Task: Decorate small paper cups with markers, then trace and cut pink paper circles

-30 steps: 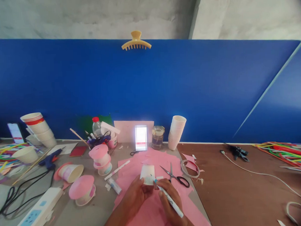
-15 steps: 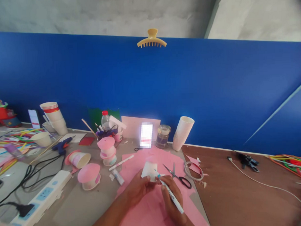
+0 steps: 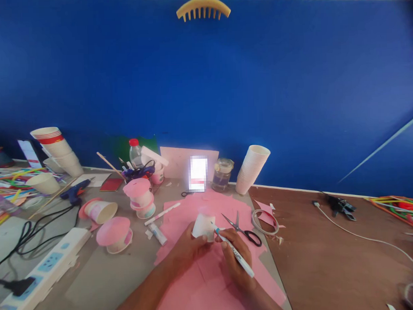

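Observation:
A white paper cup [image 3: 202, 226] is tilted in the grip of my left hand [image 3: 193, 246], its thumb across the lower side. My right hand [image 3: 237, 258] is closed round a white marker [image 3: 237, 257] with a blue tip end. That tip meets or hovers by the cup's right side; I cannot tell which. Both hands are above pink paper [image 3: 187, 277] spread on the table. Scissors [image 3: 241, 229] with dark handles lie open just right of the hands. A small white tube [image 3: 158, 234] and a slim white pen [image 3: 162, 214] are to their left.
Pink-topped cups [image 3: 114, 235] and a power strip [image 3: 44, 273] with cords stand at left, near a blue glue gun [image 3: 75, 191]. Behind are a bright phone [image 3: 198, 173], a glass jar [image 3: 222, 175] and a stack of cups [image 3: 252, 169]. A tape roll [image 3: 265, 222] lies at right.
The view has tipped downward, so the yellow hair claw and wall edge sit higher. The cup and marker remain in my hands; the cup appears slightly more upright.

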`<state>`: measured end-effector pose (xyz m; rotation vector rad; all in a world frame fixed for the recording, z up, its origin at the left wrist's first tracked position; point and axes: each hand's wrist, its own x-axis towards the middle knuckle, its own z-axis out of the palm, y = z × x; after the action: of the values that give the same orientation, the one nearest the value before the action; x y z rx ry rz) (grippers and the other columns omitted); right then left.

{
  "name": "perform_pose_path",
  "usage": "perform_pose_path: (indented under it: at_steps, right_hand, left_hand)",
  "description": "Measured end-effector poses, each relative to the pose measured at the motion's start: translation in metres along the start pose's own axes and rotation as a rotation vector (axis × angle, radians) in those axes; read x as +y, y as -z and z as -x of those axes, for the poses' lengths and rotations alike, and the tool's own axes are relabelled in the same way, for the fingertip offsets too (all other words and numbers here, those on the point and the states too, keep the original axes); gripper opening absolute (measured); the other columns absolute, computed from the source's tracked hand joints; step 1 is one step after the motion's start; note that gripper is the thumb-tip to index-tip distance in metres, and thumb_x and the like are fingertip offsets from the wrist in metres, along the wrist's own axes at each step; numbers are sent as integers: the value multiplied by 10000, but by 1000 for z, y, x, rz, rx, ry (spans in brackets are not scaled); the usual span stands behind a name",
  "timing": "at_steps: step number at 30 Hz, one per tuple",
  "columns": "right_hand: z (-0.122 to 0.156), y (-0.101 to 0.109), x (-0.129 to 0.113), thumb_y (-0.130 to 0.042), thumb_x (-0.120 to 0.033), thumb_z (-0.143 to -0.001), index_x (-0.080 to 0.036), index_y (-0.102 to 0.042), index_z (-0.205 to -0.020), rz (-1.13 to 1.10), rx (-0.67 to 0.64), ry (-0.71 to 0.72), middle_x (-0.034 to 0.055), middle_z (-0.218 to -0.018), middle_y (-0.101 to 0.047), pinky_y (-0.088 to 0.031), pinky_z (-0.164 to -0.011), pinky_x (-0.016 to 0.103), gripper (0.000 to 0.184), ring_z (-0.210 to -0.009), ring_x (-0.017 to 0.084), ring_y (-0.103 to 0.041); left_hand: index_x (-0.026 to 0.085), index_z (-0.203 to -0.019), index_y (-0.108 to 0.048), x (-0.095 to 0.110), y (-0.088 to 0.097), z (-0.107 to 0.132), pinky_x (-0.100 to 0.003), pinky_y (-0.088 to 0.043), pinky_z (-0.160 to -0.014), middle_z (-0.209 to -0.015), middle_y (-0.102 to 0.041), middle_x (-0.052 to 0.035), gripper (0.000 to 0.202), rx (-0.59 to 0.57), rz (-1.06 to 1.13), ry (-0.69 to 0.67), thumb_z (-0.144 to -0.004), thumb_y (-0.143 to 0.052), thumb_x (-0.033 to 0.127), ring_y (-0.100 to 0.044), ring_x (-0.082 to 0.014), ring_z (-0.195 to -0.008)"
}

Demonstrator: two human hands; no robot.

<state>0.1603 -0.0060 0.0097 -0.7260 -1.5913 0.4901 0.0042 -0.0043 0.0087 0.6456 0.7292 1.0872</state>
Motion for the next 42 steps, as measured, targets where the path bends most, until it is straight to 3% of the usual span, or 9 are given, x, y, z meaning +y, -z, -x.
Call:
perform_pose_path:
  at_steps: [22, 33, 42]
  right_hand:
    - [1, 0, 1, -467, -186, -891, -214, -617, -995, 39, -27, -66, 37, -797, -660, -519, -683, 294, 185, -736, 165, -635]
    - [6, -3, 5, -461, -207, -901, -224, -603, -1014, 26, -26, -89, 39, -811, -651, -515, -698, 312, 182, -765, 175, -628]
    - [9, -3, 7, -496, -243, -883, -206, -564, -1008, 33, 11, -194, 48, -837, -640, -527, -685, 313, 147, -786, 183, -629]
  left_hand:
    - [198, -1062, -549, 1, -6, 3, -351, -469, -881, -967, -644, -54, 416, 75, -38, 18, -700, -747, 256, -613, -181, -919]
    - [187, -1053, -554, 1, -6, 4, -353, -464, -882, -976, -648, -70, 396, 48, -20, 2, -711, -739, 262, -612, -188, -927]
    - [176, -1070, -553, -1, -4, 2, -366, -457, -897, -967, -635, -65, 407, 51, -14, 0, -713, -737, 246, -610, -181, -903]
